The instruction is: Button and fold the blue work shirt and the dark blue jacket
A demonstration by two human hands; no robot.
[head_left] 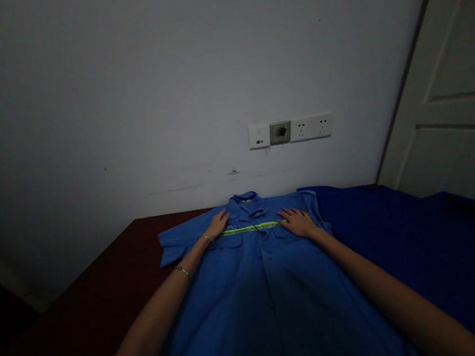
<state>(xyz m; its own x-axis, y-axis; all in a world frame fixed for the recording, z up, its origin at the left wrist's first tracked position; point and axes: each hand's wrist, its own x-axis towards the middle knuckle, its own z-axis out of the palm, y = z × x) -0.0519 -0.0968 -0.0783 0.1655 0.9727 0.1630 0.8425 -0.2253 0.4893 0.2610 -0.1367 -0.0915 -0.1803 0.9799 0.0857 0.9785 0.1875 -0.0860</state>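
On the table (115, 270), the short-sleeved work shirt (247, 267) lies flat under your left hand (218, 224), fingers nearly together, and your right hand (300, 223), fingers spread. Light, limp cloth should crease easily; grip both shoulders.

Both arms reach forward, angling inward from the lower corners of the view. The left hand (218, 223) lies palm down, its fingers together and pointing ahead and inward. The right hand (297, 222) is also palm down, its fingers slightly spread and pointing inward. The hands are apart, and both forearms are bare.
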